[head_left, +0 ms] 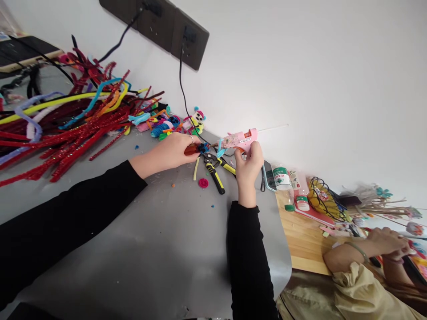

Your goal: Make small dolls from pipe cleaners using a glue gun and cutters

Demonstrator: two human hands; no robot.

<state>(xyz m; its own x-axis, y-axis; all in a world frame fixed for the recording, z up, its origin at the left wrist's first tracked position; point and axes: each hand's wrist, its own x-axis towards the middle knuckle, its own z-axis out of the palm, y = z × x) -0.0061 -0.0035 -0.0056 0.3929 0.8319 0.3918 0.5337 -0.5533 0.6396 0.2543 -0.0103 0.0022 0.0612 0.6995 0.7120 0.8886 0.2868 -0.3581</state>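
Black sleeves (248, 253) nearest; by the pliers (216, 177), my left hand (168, 153) pinches a seemingly unfinished piece (204, 148), right hand (248, 171) clutching the glue gun (234, 141).

Outlet panel (164, 32) cut off above, glue gun (232, 140) label (246, 140) unreadably small

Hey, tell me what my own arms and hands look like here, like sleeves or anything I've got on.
Both arms wear long, plain black sleeves. Your left hand is bare apart from a thin ring on one finger. Your right hand is bare too, with no ring that I can make out.
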